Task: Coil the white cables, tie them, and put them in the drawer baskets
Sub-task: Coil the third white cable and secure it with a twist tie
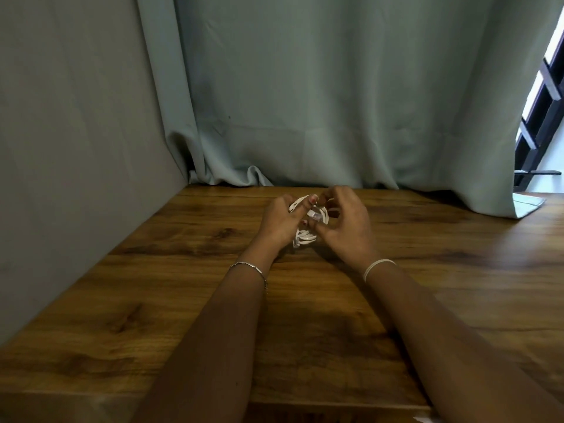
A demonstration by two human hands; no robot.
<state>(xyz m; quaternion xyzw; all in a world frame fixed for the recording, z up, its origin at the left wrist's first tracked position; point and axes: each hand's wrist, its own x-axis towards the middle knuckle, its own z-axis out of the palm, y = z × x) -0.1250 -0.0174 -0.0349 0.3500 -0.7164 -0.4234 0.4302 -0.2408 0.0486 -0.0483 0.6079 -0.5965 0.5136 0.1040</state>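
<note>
As left hand (279, 222) and right hand (348, 227) hold cable (306, 236), curtain (305, 102) hangs.

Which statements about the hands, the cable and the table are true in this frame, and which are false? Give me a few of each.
1. The left hand and the right hand both hold the white cable. True.
2. A curtain hangs behind the table. True.
3. The cable lies stretched straight across the table. False: it is bunched in loops between the hands.
4. A basket stands on the table. False: none is in view.
5. The right wrist is bare. False: it wears a pale band.
</note>
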